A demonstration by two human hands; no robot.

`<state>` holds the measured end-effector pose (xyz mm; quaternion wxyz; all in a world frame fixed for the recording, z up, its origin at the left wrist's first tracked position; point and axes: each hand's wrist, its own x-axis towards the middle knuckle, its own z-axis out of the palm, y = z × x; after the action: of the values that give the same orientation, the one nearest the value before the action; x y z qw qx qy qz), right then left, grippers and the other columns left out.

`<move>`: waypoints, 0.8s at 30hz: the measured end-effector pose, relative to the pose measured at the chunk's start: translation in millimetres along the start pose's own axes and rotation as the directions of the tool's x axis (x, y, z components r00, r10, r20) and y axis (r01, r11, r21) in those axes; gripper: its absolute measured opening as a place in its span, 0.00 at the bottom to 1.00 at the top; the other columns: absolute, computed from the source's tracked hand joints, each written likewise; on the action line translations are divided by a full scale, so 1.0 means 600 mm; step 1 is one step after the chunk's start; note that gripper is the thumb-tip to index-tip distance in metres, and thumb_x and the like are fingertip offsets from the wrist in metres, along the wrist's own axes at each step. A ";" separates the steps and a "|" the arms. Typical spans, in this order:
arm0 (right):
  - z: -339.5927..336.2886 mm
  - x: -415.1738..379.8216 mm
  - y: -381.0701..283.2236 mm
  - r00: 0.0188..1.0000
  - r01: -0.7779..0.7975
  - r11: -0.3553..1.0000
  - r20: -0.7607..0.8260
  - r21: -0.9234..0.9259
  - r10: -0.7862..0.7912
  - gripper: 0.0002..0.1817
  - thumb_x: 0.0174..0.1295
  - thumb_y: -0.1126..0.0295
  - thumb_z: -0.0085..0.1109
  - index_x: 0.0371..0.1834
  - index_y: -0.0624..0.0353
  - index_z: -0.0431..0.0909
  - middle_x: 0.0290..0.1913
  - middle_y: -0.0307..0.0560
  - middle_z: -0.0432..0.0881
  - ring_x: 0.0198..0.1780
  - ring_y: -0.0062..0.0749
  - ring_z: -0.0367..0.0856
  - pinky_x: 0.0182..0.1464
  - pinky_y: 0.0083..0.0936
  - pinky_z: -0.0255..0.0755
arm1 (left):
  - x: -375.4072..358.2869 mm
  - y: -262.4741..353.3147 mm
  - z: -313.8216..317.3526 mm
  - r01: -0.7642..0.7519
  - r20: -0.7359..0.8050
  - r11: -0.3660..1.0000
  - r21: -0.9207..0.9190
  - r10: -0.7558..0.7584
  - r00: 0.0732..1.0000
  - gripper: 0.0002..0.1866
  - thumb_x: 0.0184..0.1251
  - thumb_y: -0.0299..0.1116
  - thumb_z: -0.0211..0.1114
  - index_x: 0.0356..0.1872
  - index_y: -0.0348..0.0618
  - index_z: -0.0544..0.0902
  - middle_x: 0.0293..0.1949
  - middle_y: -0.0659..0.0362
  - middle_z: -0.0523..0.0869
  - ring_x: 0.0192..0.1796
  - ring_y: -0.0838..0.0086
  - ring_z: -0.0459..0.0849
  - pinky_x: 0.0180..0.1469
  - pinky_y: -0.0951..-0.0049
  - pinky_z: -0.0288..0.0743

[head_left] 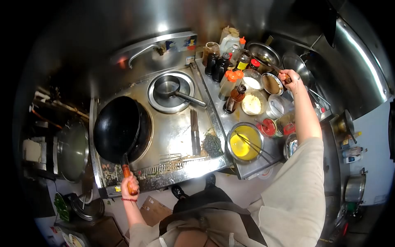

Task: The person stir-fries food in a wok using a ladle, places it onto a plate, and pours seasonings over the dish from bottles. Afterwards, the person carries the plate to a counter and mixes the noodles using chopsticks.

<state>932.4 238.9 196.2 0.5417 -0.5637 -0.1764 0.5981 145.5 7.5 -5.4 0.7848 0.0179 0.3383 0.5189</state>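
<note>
My left hand (130,187) is wrapped round the wooden handle of a black wok (115,129), which sits tilted over the burner at the left of the steel stove. At the upper right, my right hand (290,79) grips the wooden handle of a ladle (274,68). The ladle's far end reaches into a steel bowl (263,52) behind the seasonings; its contents are hard to make out. Below that hand are a bowl of brown powder (272,84) and a container of white powder (252,80).
A steel bowl of yellow liquid (245,142) with chopsticks stands near the counter's front edge. Sauce bottles (230,84) crowd the counter. A small pan (166,85) rests in a basin, beside a bamboo brush (195,136). A faucet (142,53) overhangs the stove's back.
</note>
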 end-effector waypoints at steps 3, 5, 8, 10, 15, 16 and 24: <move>0.011 -0.043 0.016 0.987 0.112 0.992 -0.111 -0.059 -0.118 0.07 0.61 0.72 0.53 0.25 0.59 0.71 0.20 0.40 0.74 0.20 0.23 0.72 0.19 0.19 0.60 | 0.022 0.039 -0.049 0.030 -0.085 0.998 0.063 -0.024 0.996 0.07 0.62 0.26 0.58 0.40 0.48 0.71 0.19 0.68 0.66 0.16 0.87 0.64 0.14 0.85 0.58; 0.036 -0.079 0.039 0.933 0.235 0.971 -0.274 -0.034 -0.235 0.04 0.59 0.76 0.56 0.28 0.64 0.74 0.25 0.43 0.76 0.21 0.23 0.73 0.20 0.18 0.64 | 0.013 0.046 -0.049 -0.042 -0.106 0.964 0.262 0.072 0.992 0.07 0.63 0.30 0.61 0.35 0.50 0.70 0.18 0.70 0.65 0.14 0.86 0.63 0.12 0.83 0.56; -0.023 -0.092 0.037 0.982 0.183 0.979 -0.025 -0.091 -0.186 0.03 0.61 0.78 0.51 0.34 0.68 0.73 0.27 0.44 0.76 0.24 0.23 0.74 0.22 0.13 0.70 | -0.004 0.083 -0.077 -0.050 -0.112 0.927 0.373 0.099 0.989 0.09 0.63 0.32 0.63 0.40 0.48 0.71 0.20 0.65 0.71 0.18 0.80 0.70 0.18 0.78 0.65; -0.019 -0.123 0.044 0.972 0.190 0.981 -0.129 -0.050 -0.195 0.07 0.57 0.84 0.52 0.39 0.73 0.73 0.32 0.51 0.78 0.31 0.31 0.81 0.30 0.17 0.81 | -0.023 0.104 -0.072 -0.029 -0.156 0.907 0.420 0.103 0.982 0.11 0.64 0.33 0.64 0.41 0.45 0.72 0.22 0.63 0.74 0.20 0.78 0.74 0.21 0.76 0.71; 0.059 -0.270 0.081 0.981 0.150 0.983 -0.106 -0.109 -0.162 0.07 0.63 0.75 0.51 0.41 0.67 0.73 0.25 0.36 0.72 0.23 0.17 0.70 0.22 0.11 0.66 | -0.064 0.131 -0.110 0.016 -0.117 0.895 0.446 0.041 0.992 0.16 0.66 0.36 0.62 0.50 0.41 0.72 0.27 0.59 0.78 0.27 0.75 0.80 0.29 0.70 0.81; 0.055 -0.302 0.083 0.986 0.168 0.968 0.019 -0.186 -0.168 0.11 0.64 0.74 0.51 0.48 0.66 0.73 0.28 0.35 0.73 0.24 0.15 0.69 0.23 0.09 0.65 | -0.079 0.134 -0.104 0.062 -0.160 0.876 0.479 0.018 0.987 0.16 0.66 0.38 0.62 0.49 0.40 0.72 0.28 0.59 0.78 0.28 0.75 0.81 0.31 0.69 0.82; 0.271 -0.413 0.224 0.994 0.100 0.956 -0.007 -0.277 -0.106 0.13 0.63 0.73 0.49 0.50 0.65 0.71 0.23 0.33 0.64 0.19 0.14 0.60 0.18 0.11 0.56 | -0.163 0.081 -0.151 0.010 -0.070 0.878 0.478 0.026 0.997 0.15 0.67 0.39 0.61 0.43 0.38 0.75 0.29 0.59 0.79 0.31 0.73 0.82 0.34 0.71 0.81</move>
<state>676.3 46.7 254.4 0.4901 -0.6304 -0.2812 0.5323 33.9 -80.3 -6.8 0.7409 0.1930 0.4846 0.4229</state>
